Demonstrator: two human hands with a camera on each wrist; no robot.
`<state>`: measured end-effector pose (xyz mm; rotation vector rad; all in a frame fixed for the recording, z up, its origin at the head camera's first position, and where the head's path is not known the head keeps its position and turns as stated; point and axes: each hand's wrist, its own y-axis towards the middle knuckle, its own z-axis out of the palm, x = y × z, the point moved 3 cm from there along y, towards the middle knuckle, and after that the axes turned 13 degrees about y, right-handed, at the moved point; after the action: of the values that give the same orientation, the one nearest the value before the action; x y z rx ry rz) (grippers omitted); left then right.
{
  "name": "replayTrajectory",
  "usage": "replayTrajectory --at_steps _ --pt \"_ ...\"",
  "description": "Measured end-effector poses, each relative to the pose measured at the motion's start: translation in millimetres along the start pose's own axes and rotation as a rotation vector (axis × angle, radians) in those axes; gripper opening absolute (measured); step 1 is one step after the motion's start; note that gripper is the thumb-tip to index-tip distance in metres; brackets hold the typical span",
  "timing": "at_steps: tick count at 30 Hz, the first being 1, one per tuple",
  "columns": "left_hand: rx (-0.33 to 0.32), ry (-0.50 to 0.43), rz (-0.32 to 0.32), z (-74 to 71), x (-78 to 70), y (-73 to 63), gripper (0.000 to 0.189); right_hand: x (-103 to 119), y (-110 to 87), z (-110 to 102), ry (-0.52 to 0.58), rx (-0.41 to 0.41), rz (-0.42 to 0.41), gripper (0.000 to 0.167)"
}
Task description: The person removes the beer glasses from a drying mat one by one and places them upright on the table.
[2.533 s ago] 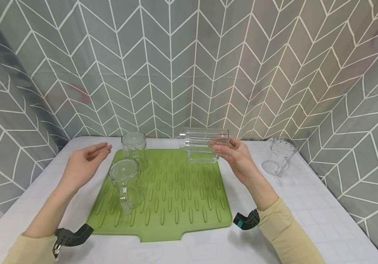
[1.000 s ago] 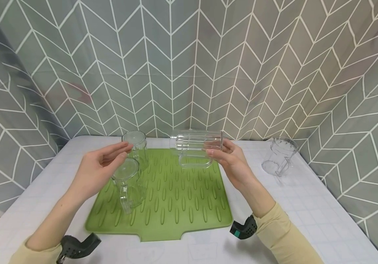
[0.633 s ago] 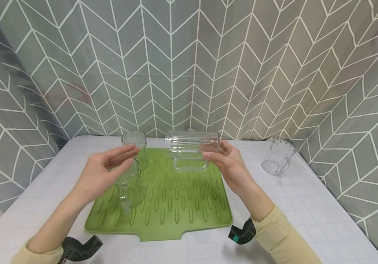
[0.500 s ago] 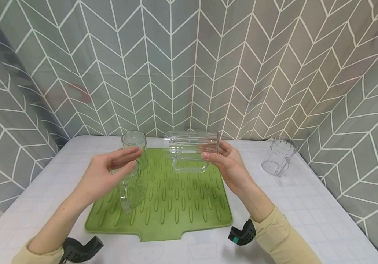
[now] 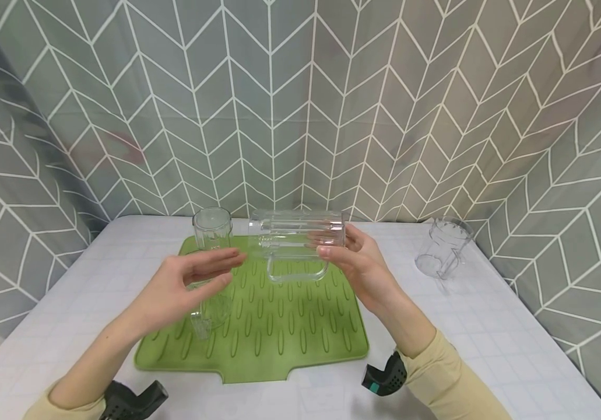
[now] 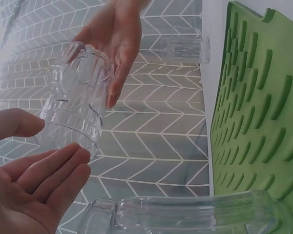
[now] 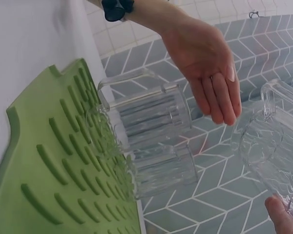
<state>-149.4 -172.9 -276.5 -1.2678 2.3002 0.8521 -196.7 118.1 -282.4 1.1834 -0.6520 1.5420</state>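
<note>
My right hand [image 5: 363, 265] holds a clear glass mug [image 5: 290, 230] by one end, thumb in front and fingers behind. The mug lies sideways in the air over the green ridged mat [image 5: 290, 326], its handle pointing down toward me. Its other end faces my left hand [image 5: 182, 286], whose fingers are stretched out with the thumb apart. In the left wrist view, the left fingertips overlap that end of the mug [image 6: 71, 107]. Behind and below the left hand, two more clear mugs stand on the mat's left side, a back mug [image 5: 212, 224] and a partly hidden front mug [image 5: 217, 312].
Another clear mug [image 5: 443, 251] stands on the white table [image 5: 494, 326], right of the mat. A grey curtain [image 5: 300, 116] with white zigzag lines closes off the back and both sides.
My left hand has moved right, from beside the mat to the held mug's end. My right hand has brought the mug left and slightly lower. The standing mugs have stayed put.
</note>
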Motion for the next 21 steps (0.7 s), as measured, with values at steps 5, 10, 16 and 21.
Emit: replayTrajectory --at_steps 5,10,16,21 --pt "0.033 0.006 0.011 3.8 -0.8 -0.1 0.044 1.6 -2.9 3.1 0.002 0.021 0.003 0.066" --pt "0.066 -0.022 -0.003 7.4 0.0 0.4 0.048 2.3 -4.3 4.9 -0.005 0.037 0.005 0.067" --pt "0.072 -0.027 -0.018 8.9 1.2 0.4 0.051 3.3 -5.3 7.5 0.023 0.076 0.01 0.065" --pt "0.068 -0.045 -0.031 8.8 1.4 1.0 0.053 2.8 -7.3 7.8 0.027 0.082 0.022 0.066"
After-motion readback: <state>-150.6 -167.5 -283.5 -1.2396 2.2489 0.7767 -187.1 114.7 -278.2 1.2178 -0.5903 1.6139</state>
